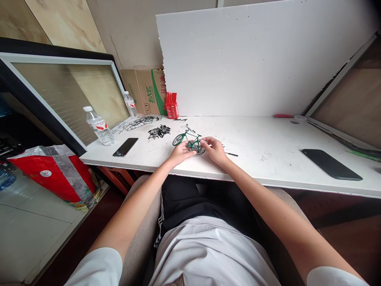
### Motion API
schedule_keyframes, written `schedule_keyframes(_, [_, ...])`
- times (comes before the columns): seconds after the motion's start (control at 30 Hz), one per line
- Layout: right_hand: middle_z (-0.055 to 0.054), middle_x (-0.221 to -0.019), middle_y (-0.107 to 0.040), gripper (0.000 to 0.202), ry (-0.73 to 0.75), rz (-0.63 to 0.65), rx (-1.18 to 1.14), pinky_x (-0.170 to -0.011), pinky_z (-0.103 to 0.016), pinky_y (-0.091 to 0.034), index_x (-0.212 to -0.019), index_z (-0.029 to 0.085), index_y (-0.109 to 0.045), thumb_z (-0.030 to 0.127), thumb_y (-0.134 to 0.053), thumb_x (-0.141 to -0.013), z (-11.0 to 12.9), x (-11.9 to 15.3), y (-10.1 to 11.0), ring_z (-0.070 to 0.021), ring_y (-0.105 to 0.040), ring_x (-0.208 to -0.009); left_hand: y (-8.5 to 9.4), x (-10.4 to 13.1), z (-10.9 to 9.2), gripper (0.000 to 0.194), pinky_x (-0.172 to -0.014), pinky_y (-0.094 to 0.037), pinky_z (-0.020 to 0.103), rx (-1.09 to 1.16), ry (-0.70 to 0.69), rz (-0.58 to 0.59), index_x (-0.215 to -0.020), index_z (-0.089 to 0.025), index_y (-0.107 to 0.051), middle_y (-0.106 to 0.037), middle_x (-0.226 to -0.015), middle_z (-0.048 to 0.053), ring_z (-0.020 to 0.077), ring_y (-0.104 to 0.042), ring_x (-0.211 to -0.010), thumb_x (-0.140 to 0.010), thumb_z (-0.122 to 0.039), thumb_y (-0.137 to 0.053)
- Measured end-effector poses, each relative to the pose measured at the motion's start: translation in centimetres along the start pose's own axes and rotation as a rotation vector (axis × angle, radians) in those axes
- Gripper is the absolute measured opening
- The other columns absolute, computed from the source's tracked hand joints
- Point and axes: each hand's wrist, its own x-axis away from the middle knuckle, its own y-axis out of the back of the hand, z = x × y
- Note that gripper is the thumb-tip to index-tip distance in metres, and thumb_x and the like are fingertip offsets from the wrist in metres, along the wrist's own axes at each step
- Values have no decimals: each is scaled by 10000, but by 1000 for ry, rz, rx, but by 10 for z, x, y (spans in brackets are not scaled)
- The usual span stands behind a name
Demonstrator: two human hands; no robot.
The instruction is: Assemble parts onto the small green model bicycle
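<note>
A small green model bicycle [193, 137] with black wheels is held near the table's front edge, its handlebar toward the far left. My left hand [181, 154] grips it from below, around the pedal area and the rear wheel. At the rear wheel's right side, my right hand [214, 150] pinches the bicycle with thumb and forefinger. Whether a smaller part sits in that pinch is too small to tell. Beyond my left hand lies a tangle of black model parts [159, 131].
On the white table [256, 135] lie a phone [125, 147], a black case-like slab [331, 163], a thin black stick [231, 154] and black parts frames [142, 122]. Water bottles [99, 126], a red box [172, 106] and a cardboard carton [145, 89] stand at left. A white board [256, 59] rises behind.
</note>
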Motion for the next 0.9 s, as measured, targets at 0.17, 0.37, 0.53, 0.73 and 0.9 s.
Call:
schedule_keyframes(0.17, [-99,-1107,-771,517,-39,-30,-42,-915,-396,-551,-1072,210,-746,693,-695,-896,-2,-3,2,-246,-680,-970,-7,2,6,816,-772,-594,344,-115,-90,-78,-1622,-144,-385,-739,-1153,165,255,-775,-944,-953,-455,-735])
schedule_keyframes(0.37, [-97,-1044,-767,513,-38,-28,-23,-894,-394,-546,-1021,205,-747,701,-667,-915,4,0,4,-242,-667,-923,-4,2,14,799,-947,-588,452,-375,-139,-78,-1666,-138,-348,-753,-1121,162,296,-731,-1058,-1031,-561,-584])
schedule_keyframes(0.53, [-100,-1052,-757,487,-44,-8,-62,-861,-377,-546,-1024,205,-742,676,-679,-919,4,-1,4,-235,-660,-911,-7,5,9,755,-1144,-471,532,-552,-186,-110,-1689,-147,-287,-582,-1502,248,350,-596,-1358,-1074,-545,-472])
schedule_keyframes(0.73, [-97,-1014,-753,518,-60,-4,-46,-806,-359,-550,-1017,202,-737,704,-674,-905,6,-1,3,-228,-655,-882,-11,7,6,719,-1224,-374,547,-664,-236,-129,-1695,-128,-236,-507,-1555,270,348,-472,-1483,-1090,-476,-408])
schedule_keyframes(0.9, [-98,-986,-750,523,-64,-7,-32,-799,-367,-550,-997,202,-738,712,-671,-904,6,-1,2,-226,-654,-859,-10,7,10,729,-1197,-402,535,-667,-254,-103,-1698,-129,-209,-538,-1492,261,337,-516,-1416,-1085,-457,-427])
